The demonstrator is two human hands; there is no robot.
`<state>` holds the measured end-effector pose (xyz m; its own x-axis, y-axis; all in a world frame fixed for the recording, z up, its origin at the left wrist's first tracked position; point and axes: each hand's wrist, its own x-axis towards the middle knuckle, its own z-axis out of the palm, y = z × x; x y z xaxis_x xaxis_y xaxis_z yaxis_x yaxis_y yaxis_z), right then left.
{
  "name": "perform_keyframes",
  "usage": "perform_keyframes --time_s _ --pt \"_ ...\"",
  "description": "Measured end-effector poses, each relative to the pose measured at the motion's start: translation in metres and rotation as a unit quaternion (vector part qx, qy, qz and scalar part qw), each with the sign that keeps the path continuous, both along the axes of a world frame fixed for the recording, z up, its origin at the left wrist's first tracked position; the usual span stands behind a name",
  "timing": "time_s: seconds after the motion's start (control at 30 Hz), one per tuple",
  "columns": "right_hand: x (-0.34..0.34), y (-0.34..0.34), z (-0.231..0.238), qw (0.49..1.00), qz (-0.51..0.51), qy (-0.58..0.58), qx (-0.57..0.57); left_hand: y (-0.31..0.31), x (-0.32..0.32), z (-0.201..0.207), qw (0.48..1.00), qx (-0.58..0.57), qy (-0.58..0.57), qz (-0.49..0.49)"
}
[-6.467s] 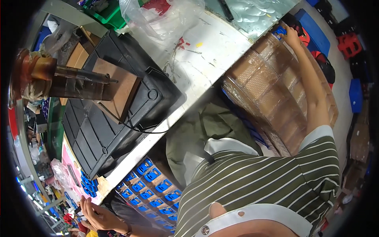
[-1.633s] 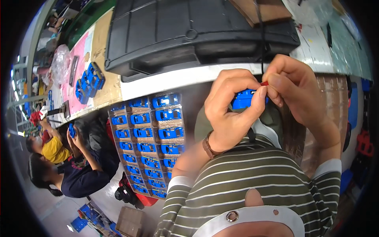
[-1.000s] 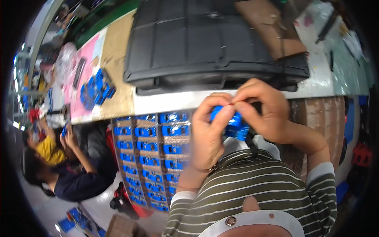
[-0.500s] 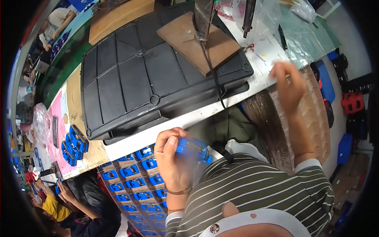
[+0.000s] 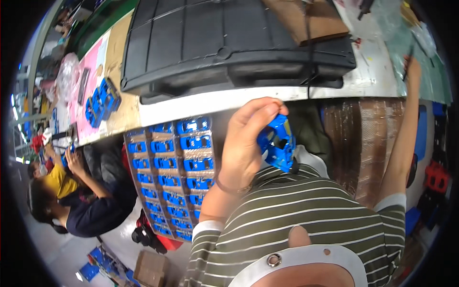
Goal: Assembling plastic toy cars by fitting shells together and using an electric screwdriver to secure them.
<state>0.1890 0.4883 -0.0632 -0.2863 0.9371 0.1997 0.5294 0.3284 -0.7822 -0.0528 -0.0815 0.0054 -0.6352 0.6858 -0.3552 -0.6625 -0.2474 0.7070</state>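
Observation:
My left hand (image 5: 246, 136) grips a shiny blue toy car body (image 5: 282, 155) between thumb and fingers, held up in front of my striped shirt. The car body is tilted, with dark openings showing in it. Far out to the right, my right arm reaches across the bench, and my right hand (image 5: 413, 71) has its fingers closed around a slim black tool (image 5: 408, 67). That hand is small at the picture's rim, and the tool's exact kind cannot be made out.
A big black plastic crate (image 5: 191, 43) covers the middle of the white bench (image 5: 177, 111), with a brown board (image 5: 311, 21) on top. Left of it lie several blue car bodies (image 5: 103, 103). Below stands a tray of blue car bodies (image 5: 149, 165). A co-worker (image 5: 100, 210) sits at left.
My right hand has moved out to the right and taken hold of the slim black tool lying on the bench. My left hand has turned the car body. The view has shifted.

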Motion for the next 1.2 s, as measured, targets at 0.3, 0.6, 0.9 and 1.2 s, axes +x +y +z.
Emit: perform_keyframes --time_s 0.3,0.6,0.9,1.2 --pt "-0.079 -0.379 0.105 0.897 0.419 0.02 0.14 -0.004 0.01 0.01 0.995 0.063 -0.068 -0.047" --pt "-0.119 -0.404 0.104 0.818 0.544 -0.043 0.182 -0.01 0.019 0.015 0.995 0.02 -0.076 -0.063" --pt "-0.119 -0.403 0.104 0.817 0.546 -0.04 0.178 -0.014 0.021 0.017 0.995 0.02 -0.075 -0.065" --pt "-0.12 -0.403 0.103 0.809 0.559 -0.034 0.177 -0.016 0.022 0.022 0.997 0.017 -0.029 -0.065"
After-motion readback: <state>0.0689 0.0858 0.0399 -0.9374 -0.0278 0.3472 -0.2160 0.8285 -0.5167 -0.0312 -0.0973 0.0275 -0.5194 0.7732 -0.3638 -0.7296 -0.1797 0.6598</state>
